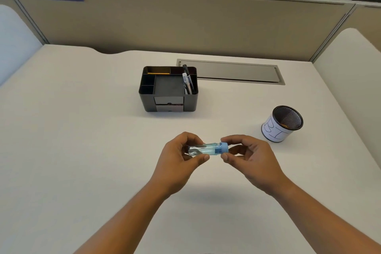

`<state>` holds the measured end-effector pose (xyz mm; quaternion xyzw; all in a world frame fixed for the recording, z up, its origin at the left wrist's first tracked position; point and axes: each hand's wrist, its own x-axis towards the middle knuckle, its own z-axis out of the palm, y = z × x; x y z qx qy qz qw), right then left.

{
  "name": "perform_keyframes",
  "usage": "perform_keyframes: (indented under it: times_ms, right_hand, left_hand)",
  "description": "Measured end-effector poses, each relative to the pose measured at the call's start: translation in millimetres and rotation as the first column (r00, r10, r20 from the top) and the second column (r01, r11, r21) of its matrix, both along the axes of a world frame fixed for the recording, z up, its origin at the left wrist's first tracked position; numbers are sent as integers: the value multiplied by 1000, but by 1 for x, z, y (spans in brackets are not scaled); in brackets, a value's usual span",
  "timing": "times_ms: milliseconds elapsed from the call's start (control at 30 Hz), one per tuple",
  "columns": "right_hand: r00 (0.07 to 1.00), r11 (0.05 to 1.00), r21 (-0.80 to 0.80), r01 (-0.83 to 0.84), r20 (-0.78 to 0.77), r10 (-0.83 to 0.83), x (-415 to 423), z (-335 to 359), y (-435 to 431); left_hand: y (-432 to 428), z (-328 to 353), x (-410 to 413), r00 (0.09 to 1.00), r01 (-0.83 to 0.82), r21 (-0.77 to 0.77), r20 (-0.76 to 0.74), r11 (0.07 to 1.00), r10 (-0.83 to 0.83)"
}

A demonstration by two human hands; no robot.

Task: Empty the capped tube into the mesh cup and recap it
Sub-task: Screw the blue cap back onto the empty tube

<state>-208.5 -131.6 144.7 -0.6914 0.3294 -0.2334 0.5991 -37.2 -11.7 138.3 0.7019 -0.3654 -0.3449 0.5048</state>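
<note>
Your left hand (181,156) pinches the clear body of the tube (204,149), held sideways above the desk (82,130). Your right hand (249,156) pinches its blue cap (223,148), which sits on the tube's right end. The mesh cup (282,123) stands upright just beyond your right hand, well apart from the black organizer (168,88) beyond your left.

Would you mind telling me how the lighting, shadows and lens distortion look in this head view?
Head view: soft, even overhead light; a faint diffuse shadow lies on the desk under the forearms; wide-angle bowing curves the partition; slight glare on the clear tube hides its contents; the mesh cup is reasonably sharp.
</note>
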Motion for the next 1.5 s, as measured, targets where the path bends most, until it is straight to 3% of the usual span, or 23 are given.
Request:
perform_keyframes:
  times_ms: [467,600,767,833,933,1000,1100,1233,1500]
  right_hand:
    - [999,993,-110,-43,21,46,5,4,-1]
    - [997,990,-129,-66,26,69,3,5,-5]
    - [994,997,-26,-68,84,70,6,8,-6]
    - [994,993,-78,-83,59,87,5,9,-9]
    - [993,974,-200,-111,15,116,1,12,-14]
    - [992,975,-195,-111,35,120,0,13,-17]
    - [991,982,-161,-97,74,110,0,16,-19]
    - [989,964,-233,-125,46,139,0,20,-20]
    - [991,962,-245,-122,19,130,-1,27,-21]
  left_hand:
    - [-5,5,4,999,30,-22,-25,999,-31]
    - [-7,8,6,997,40,-71,65,997,-35]
    - [-10,11,7,985,71,-198,168,978,-37]
    - [-12,10,7,983,79,-204,179,976,-42]
    - [-15,12,8,989,80,-135,136,988,-61]
    - [-16,12,7,994,79,-115,86,990,-69]
    - [-17,11,6,993,75,-118,-80,990,-85]
    - [-17,10,3,961,91,-115,-250,989,-118]
    - [-21,7,-5,977,62,-175,-192,983,-95]
